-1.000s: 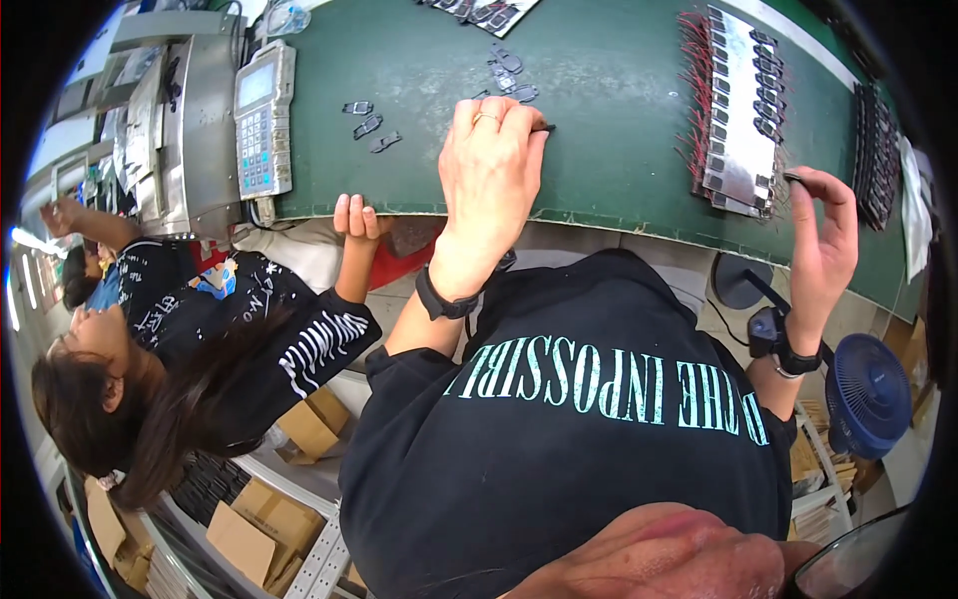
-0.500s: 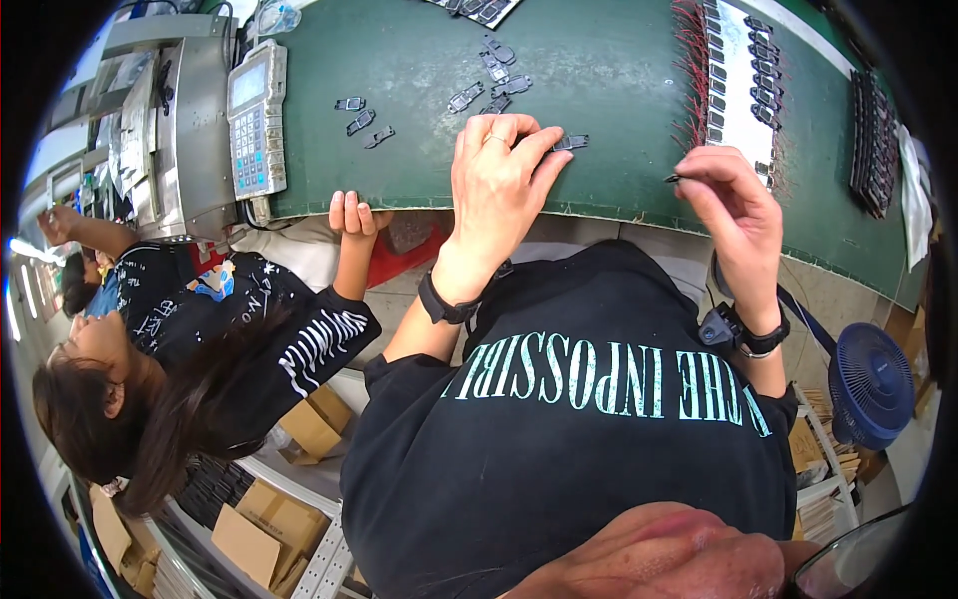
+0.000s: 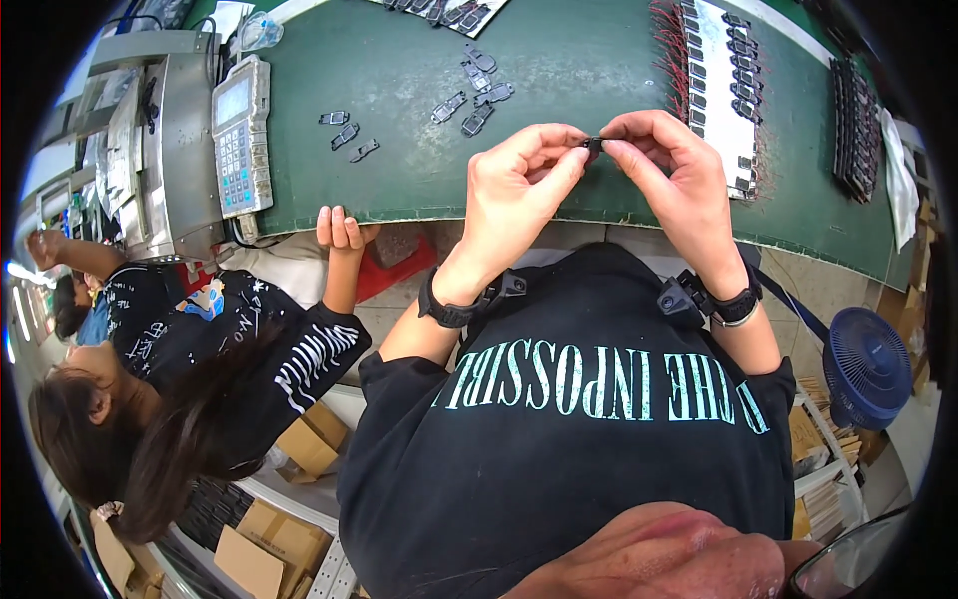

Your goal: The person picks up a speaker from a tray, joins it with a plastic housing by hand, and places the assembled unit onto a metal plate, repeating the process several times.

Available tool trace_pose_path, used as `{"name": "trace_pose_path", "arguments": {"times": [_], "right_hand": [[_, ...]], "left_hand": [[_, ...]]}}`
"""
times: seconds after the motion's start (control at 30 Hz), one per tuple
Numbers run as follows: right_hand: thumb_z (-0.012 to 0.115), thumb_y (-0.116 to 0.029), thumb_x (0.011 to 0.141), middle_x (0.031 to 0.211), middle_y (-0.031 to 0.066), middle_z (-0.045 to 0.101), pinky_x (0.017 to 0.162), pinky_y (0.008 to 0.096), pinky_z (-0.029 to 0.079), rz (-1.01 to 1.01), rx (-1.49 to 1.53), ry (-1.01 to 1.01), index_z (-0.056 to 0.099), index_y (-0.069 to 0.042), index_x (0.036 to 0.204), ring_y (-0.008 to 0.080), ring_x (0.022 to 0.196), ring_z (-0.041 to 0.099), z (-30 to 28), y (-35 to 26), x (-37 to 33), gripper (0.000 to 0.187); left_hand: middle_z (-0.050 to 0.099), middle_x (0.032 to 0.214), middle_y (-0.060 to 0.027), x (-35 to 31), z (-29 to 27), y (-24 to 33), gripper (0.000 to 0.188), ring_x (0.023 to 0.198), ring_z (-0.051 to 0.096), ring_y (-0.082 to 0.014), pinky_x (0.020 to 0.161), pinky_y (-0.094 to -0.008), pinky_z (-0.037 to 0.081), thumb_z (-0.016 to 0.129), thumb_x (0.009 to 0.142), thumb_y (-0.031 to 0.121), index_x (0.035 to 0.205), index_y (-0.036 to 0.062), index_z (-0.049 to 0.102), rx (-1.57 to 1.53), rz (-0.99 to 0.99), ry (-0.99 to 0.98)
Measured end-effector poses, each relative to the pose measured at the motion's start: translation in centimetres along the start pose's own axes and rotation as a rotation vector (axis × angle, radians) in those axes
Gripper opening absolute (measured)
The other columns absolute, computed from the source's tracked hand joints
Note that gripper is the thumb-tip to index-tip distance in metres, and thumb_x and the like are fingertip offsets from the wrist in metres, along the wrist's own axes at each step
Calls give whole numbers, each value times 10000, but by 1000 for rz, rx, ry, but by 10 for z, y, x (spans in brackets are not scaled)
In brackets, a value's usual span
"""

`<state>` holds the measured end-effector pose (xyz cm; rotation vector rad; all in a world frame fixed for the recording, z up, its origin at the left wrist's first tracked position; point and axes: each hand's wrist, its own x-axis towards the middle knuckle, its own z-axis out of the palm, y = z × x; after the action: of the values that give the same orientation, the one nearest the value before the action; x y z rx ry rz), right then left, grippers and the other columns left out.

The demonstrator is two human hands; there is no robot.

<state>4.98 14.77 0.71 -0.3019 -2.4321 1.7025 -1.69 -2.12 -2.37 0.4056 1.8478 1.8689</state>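
Note:
In front of my chest, over the near edge of the green table (image 3: 399, 80), both hands meet at a small black plastic part (image 3: 595, 145). My left hand (image 3: 514, 195) pinches it between thumb and fingers from the left. From the right, the thumb and fingertips of my right hand (image 3: 684, 185) close on the same part; whether they also hold a smaller piece against it is hidden. Several similar loose black parts (image 3: 478, 120) lie just beyond my left hand. Three more parts (image 3: 344, 137) lie farther left.
Right of my hands, a white board (image 3: 717, 65) carries rows of black parts with red wires. A stack of black parts (image 3: 856, 140) stands farther right. At left are a keypad unit (image 3: 239, 135) and a co-worker's hand (image 3: 342, 230) at the table edge. A blue fan (image 3: 866, 367) stands lower right.
My right hand has moved left from beside the white board to meet my left hand. My left hand has lifted a black part off the table and shifted slightly right.

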Motion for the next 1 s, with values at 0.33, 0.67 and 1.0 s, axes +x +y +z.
{"name": "trace_pose_path", "arguments": {"times": [0.33,0.67,1.0], "right_hand": [[663,-27,919,904,25,680,739,227,514,-4,-74,31,670,8,1014,71,788,630,5,2,-2,102],[644,-27,931,973,39,654,776,224,517,32,79,-1,653,19,1012,84,852,630,-2,11,-2,93],[601,-6,933,993,47,604,838,260,513,83,134,-187,554,16,1105,108,928,599,-12,12,2,179]], "left_hand": [[709,976,-174,2,7,-5,90,921,726,-234,821,-313,614,584,973,18,1024,-55,599,-392,-191,4],[717,981,-191,-3,11,-7,101,889,730,-209,803,-291,614,575,976,12,1031,-71,591,-479,-226,7],[718,983,-180,-4,19,-6,93,869,730,-193,780,-278,609,588,970,10,1024,-65,593,-426,-201,-7]]}}
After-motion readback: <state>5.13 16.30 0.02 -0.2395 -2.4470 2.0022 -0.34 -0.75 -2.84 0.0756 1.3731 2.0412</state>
